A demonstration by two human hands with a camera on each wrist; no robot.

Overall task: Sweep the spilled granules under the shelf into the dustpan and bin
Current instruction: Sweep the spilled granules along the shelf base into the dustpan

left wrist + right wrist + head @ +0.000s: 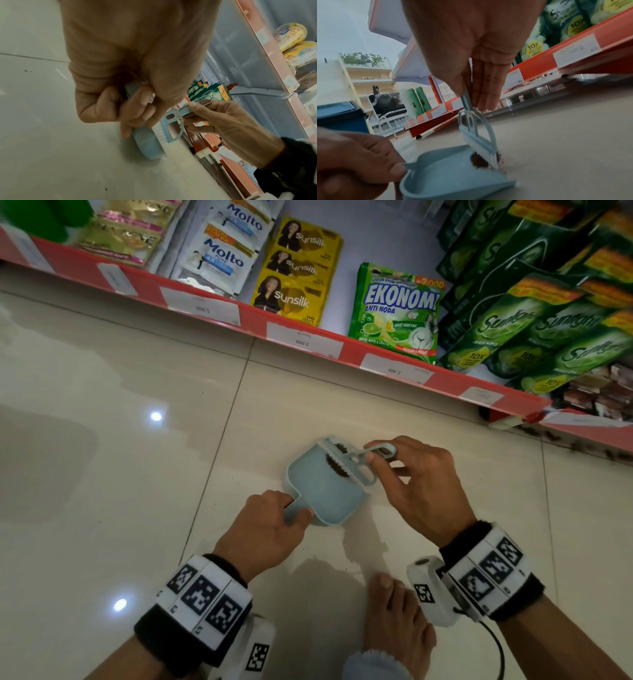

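A small light-blue dustpan (317, 491) lies flat on the pale tiled floor, its mouth turned toward the shelf. My left hand (274, 525) grips its short handle (132, 89). My right hand (411, 477) pinches the thin handle of a matching blue hand brush (352, 463), whose white bristles (488, 152) stand at the pan's lip. A dark clump of brown granules (478, 161) sits inside the pan just behind the bristles, also seen as granules (337, 465) from above. More dark granules (582, 445) lie scattered under the shelf at the far right.
A red-edged store shelf (308, 337) with price tags runs diagonally across the top, stocked with sachets and green soap pouches. A blue bin (339, 116) stands off to the left on the floor. My bare foot (397, 618) rests just behind the dustpan.
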